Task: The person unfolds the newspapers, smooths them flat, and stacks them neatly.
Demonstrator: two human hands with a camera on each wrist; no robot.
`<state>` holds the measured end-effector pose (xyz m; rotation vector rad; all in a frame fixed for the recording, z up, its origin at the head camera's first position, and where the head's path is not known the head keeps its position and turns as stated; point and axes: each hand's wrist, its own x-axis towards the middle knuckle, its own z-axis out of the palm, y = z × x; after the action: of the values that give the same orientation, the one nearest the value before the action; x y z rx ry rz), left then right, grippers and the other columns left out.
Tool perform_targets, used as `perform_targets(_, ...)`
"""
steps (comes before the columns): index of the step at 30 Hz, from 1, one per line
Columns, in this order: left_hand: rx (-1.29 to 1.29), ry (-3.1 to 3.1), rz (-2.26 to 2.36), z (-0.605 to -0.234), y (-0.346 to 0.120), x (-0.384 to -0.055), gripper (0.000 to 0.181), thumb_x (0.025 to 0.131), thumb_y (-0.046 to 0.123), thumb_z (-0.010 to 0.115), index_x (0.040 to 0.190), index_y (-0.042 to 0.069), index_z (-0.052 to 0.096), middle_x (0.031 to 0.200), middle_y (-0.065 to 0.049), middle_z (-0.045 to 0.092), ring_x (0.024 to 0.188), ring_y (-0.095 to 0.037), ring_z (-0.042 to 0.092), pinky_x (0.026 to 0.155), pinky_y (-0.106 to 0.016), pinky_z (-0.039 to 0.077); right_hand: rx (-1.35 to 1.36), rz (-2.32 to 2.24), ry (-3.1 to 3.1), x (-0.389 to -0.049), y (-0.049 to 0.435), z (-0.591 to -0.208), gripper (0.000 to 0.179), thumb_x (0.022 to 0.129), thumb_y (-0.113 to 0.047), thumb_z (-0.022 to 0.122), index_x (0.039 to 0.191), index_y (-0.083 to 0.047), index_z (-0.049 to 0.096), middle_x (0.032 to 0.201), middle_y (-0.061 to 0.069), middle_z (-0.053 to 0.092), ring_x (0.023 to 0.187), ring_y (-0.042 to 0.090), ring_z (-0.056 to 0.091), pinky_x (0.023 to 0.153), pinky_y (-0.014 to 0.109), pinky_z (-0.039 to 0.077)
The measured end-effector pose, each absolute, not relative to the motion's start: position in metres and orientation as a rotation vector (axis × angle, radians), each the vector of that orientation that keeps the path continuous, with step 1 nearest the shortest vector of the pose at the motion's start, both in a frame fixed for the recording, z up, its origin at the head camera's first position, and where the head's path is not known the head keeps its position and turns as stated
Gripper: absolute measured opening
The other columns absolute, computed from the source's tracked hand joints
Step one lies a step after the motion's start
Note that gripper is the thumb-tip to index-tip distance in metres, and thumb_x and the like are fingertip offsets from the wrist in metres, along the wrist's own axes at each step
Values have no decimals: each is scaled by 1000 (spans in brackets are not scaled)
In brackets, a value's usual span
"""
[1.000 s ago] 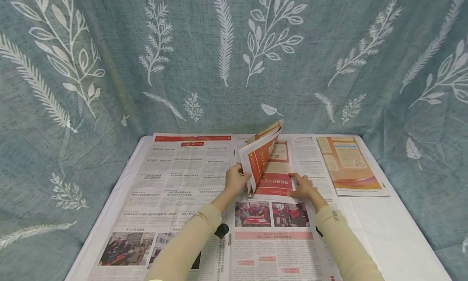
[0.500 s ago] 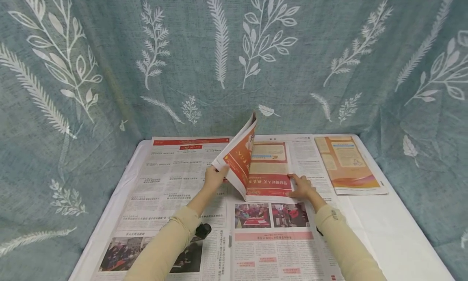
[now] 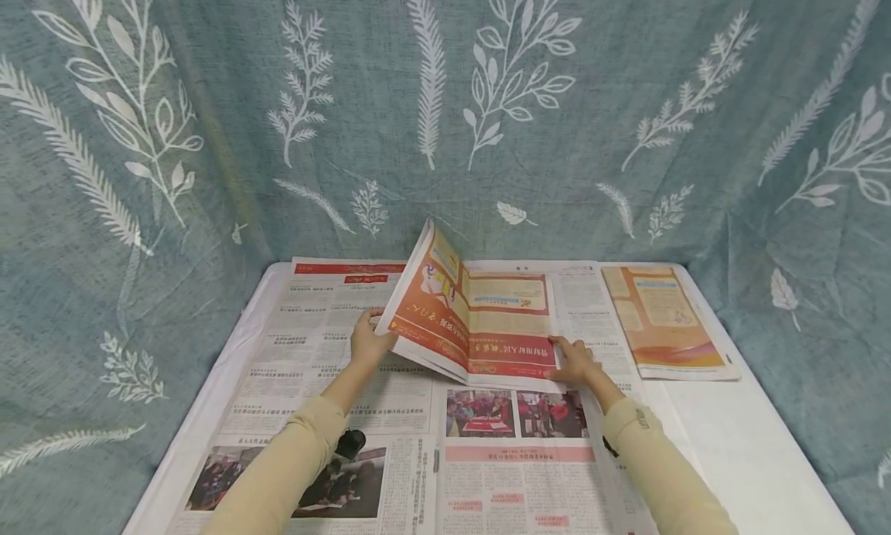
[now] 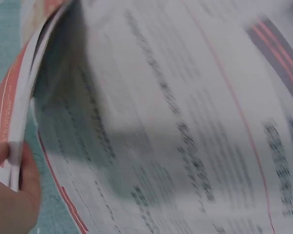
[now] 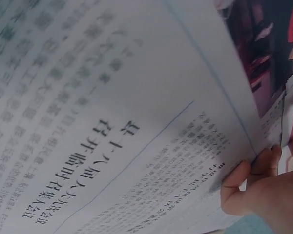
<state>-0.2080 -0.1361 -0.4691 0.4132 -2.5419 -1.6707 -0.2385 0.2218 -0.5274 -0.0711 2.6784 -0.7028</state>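
A folded newspaper (image 3: 511, 356) with red and orange pages stands partly opened in the head view, its right half lying flat. My left hand (image 3: 367, 340) pinches the outer edge of its raised left half, which tilts up from the fold. In the left wrist view the thumb and fingers of that hand (image 4: 14, 207) grip several layered sheets. My right hand (image 3: 578, 361) holds the flat half at its lower right edge. The right wrist view shows its curled fingers (image 5: 237, 178) at the paper's edge, the grip partly hidden.
Large newspaper sheets (image 3: 334, 396) cover much of the white table (image 3: 738, 450). Another folded orange newspaper (image 3: 664, 318) lies at the right. A blue-green leaf-patterned cloth (image 3: 390, 117) hangs behind and at both sides.
My left hand has moved left with the raised half, swinging it away from the right half and opening the newspaper wider. The right hand stays at the right edge.
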Motion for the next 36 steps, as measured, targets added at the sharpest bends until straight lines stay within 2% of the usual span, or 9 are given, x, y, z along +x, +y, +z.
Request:
perform_targets(2,409,-2614,-1549,-472,-140,-204,46,83,-1,59,127,-5,46,101,-29,62,76,-32,64,59,-25,51,-60,-703,2679,-237,221,-528,77,81,-28,74,143,-10,33,122,30,39,109,42,40,91,66,36)
perform_targets(7,397,-2699,-1385,-483,-151,-198,43,82,1,59,122,-9,48,90,-28,62,65,-25,60,51,-21,42,-48,-665,2678,-236,218,-526,80,78,-28,76,143,-8,34,121,31,40,107,42,43,90,65,38)
perform_targets(10,395,-2717,-1396,-488,-156,-194,44,82,-1,59,122,-12,46,93,-33,62,69,-33,64,53,-24,49,-82,-633,2691,-242,220,-534,84,76,-33,78,143,-9,35,119,31,43,103,41,46,88,62,42)
perform_targets(15,411,-2793,-1352,-496,-163,-188,51,82,-3,60,129,-13,42,101,-36,61,83,-42,66,62,-34,56,-186,-594,2739,-255,228,-556,87,75,-47,75,144,-15,34,115,28,44,96,37,46,83,55,45)
perform_targets(20,354,-2890,-1221,-505,-171,-185,54,81,0,63,131,-7,43,108,-36,60,86,-43,64,68,-41,55,-183,-581,2732,-243,221,-532,81,77,-36,76,141,-6,38,112,29,46,96,38,47,82,56,43)
perform_targets(24,289,-2960,-1151,-508,-173,-183,52,82,2,65,130,-4,46,124,-36,52,101,-47,61,83,-50,53,-213,-543,2761,-236,219,-523,76,78,-33,75,139,-4,40,111,28,46,95,39,47,81,55,42)
perform_targets(27,280,-3003,-1128,-508,-174,-182,55,82,4,66,133,-3,44,132,-34,47,110,-47,57,90,-51,51,-217,-522,2785,-235,219,-523,75,78,-33,75,138,-5,41,110,27,46,96,38,47,80,54,42)
perform_targets(31,283,-3042,-1096,-509,-175,-182,60,82,3,66,136,-4,41,127,-34,51,109,-46,58,89,-48,52,-226,-509,2814,-237,219,-525,72,78,-31,76,137,-5,43,109,26,46,96,39,47,79,53,43)
perform_targets(36,208,-3103,-951,-509,-177,-182,57,82,5,65,134,-6,43,104,-29,62,89,-36,65,77,-43,56,-320,-469,2856,-238,221,-525,70,78,-31,76,135,-5,45,110,23,48,99,38,48,81,55,43)
